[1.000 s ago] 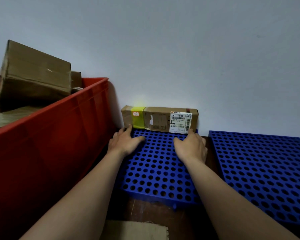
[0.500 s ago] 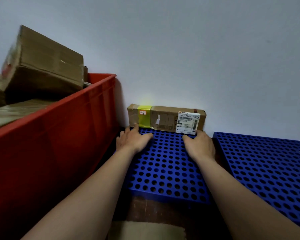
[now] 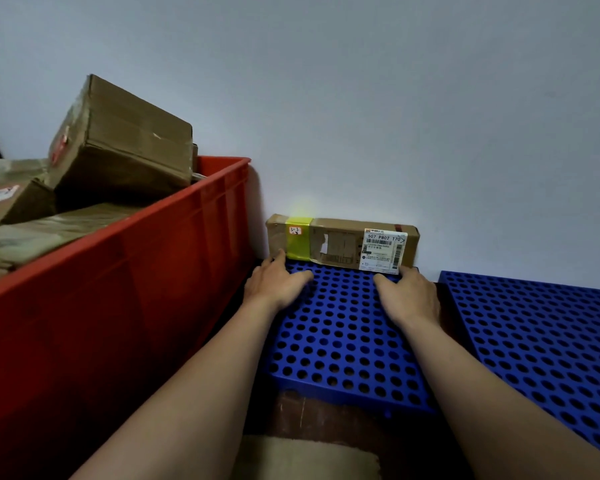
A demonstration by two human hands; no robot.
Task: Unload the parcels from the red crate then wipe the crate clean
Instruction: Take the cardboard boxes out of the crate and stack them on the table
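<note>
The person's left hand and right hand lie palm-down and relaxed on a blue perforated panel, gripping nothing. The fingertips of each just touch a lower corner of a long parcel. That parcel stands on its long edge at the far end of the panel, backed against the wall, with its label facing the camera. It looks set down and steadied, so this one parcel counts as unloaded. Just left of the hands stands the red crate. It is heaped with a large box tilted on top and flatter parcels beneath it. Most of the unloading therefore seems left to do, and no wiping can begin. No cloth is in view. A second blue panel lies to the right.
</note>
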